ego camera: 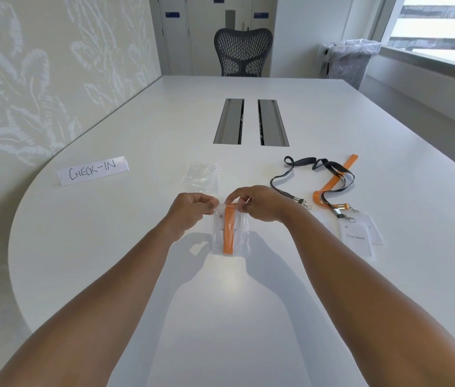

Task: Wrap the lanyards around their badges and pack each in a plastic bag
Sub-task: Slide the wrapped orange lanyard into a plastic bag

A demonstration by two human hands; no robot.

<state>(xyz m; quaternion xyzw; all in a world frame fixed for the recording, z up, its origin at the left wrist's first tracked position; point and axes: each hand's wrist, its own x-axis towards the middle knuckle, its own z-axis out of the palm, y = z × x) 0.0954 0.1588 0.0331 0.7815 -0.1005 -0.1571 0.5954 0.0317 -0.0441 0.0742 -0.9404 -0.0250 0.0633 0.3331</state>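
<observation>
Badge (230, 233) wrapped in its orange lanyard sits inside a bag (244, 238), long axis running away from me, mouth at the far end. I see my left hand (192, 209) and right hand (259, 203) each pinching that mouth edge from either side, about equally near; sealing looks like the step in hand. Bag bottom seems to rest on the desk (220, 303), with bare room toward me. Just beyond lies a spare bag (201, 177). To the right, well apart, two more badges (357, 238) lie with black lanyard (304, 174) and orange lanyard (338, 180) crossed.
</observation>
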